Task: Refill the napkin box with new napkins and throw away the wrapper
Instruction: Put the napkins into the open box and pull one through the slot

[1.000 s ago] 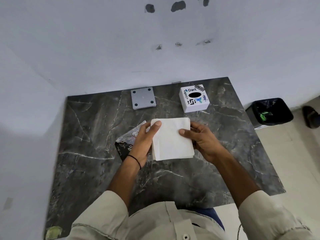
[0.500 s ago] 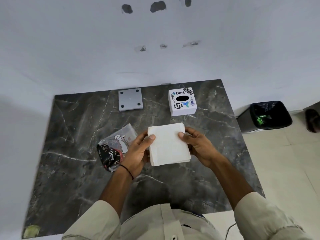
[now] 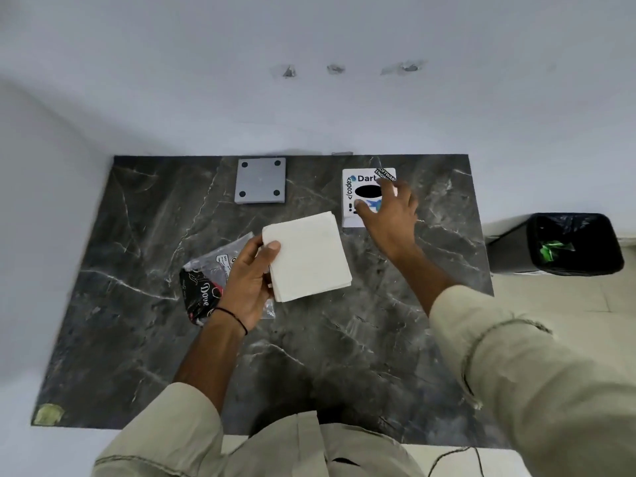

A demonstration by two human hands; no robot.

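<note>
My left hand (image 3: 249,280) is clamped on the left edge of the white napkin stack (image 3: 308,256), thumb on top, fingers beneath. My right hand (image 3: 389,215) is spread, fingers apart, holding nothing, over the near right part of the white napkin box (image 3: 358,187). The box sits far right on the dark marble table (image 3: 344,356), just beyond the stack. The crumpled Dove wrapper (image 3: 203,287) lies left of my left hand.
</note>
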